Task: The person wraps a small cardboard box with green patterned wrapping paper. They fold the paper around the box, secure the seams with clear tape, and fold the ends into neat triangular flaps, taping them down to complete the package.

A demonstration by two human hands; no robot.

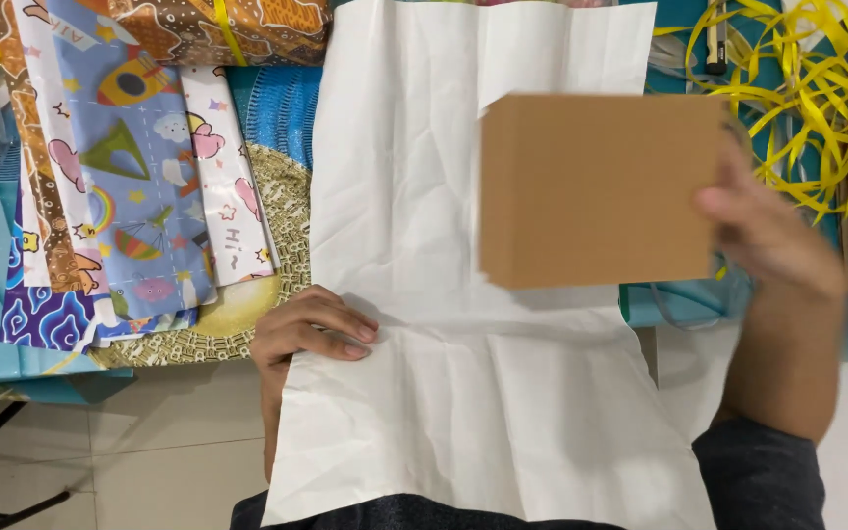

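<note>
The right hand [763, 231] grips a flat brown cardboard box [599, 188] by its right edge, holding it above a creased white paper sheet [463, 393]. The box is closed, its contents hidden. The left hand [308, 334] presses curled fingers on the sheet's left edge. Patterned wrapping papers [130, 167] lie left, yellow ribbon [807, 88] far right.

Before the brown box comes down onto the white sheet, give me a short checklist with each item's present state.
1. Right hand grips the brown cardboard box at its right edge: ok.
2. Left hand pins the left edge of the white paper sheet: ok.
3. Sheet lies flat: not ok, it is creased and wrinkled.
4. Sheet fully on the table: not ok, its near part hangs over the edge toward the person.
5. Loose yellow ribbon clear of the sheet: ok, it lies off to the right.
6. Box closed or sealed: cannot tell, only one blurred face shows.
</note>
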